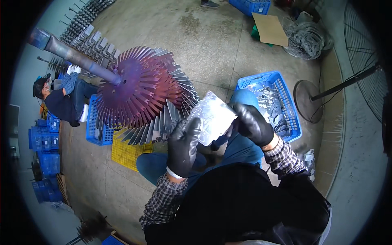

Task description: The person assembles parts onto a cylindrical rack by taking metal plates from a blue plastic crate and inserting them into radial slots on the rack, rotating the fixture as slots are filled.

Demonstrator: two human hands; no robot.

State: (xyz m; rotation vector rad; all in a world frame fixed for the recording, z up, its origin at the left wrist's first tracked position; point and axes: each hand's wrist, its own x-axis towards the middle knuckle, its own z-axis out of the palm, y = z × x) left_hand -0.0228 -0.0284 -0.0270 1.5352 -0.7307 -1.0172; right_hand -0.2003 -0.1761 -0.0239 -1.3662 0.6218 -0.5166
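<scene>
A flat, shiny square metal plate (215, 116) is held up in front of my lap, glaring white in the light. My left hand (183, 145), in a black glove, grips its left edge with the thumb on the near face. At its right corner, my gloved right hand (254, 124) pinches the plate. Just beyond my left hand stands a large purple-red round rack (130, 87) with slots all around it. Grey metal plates (161, 124) sit in many of the slots along its lower and right sides. The fingers behind the plate are hidden.
A blue basket (297, 118) of loose metal pieces stands right of my knee. Beyond it are a fan stand (308, 102) and a wire coil (308, 41). A thick shaft (81, 61) runs left from the rack. A yellow crate (126, 151) lies below; a co-worker (61, 100) sits left.
</scene>
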